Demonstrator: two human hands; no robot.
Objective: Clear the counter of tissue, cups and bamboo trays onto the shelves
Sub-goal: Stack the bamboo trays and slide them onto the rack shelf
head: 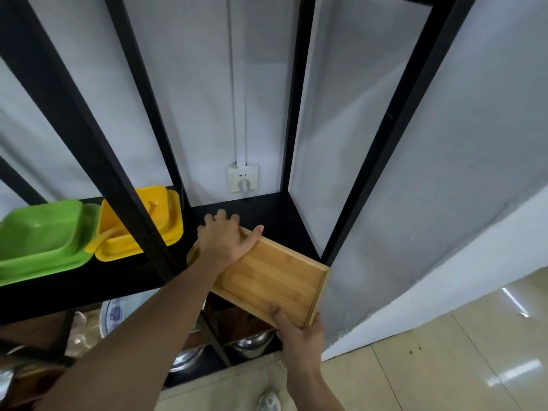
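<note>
A rectangular bamboo tray (275, 277) lies half on the black shelf (278, 215), its near end jutting out over the shelf's front edge. My left hand (225, 238) rests on the tray's far end, fingers spread over the far rim and thumb along the right side. At the tray's near right corner, my right hand (299, 330) grips the rim with the thumb on top. No tissue or cups are in view.
Yellow plastic dishes (166, 218) and green ones (44, 235) sit on the same shelf to the left, behind a black upright post (139, 221). A wall socket (243, 178) is behind the shelf. Lower shelves hold metal bowls (252, 342), glasses and a blue-patterned plate.
</note>
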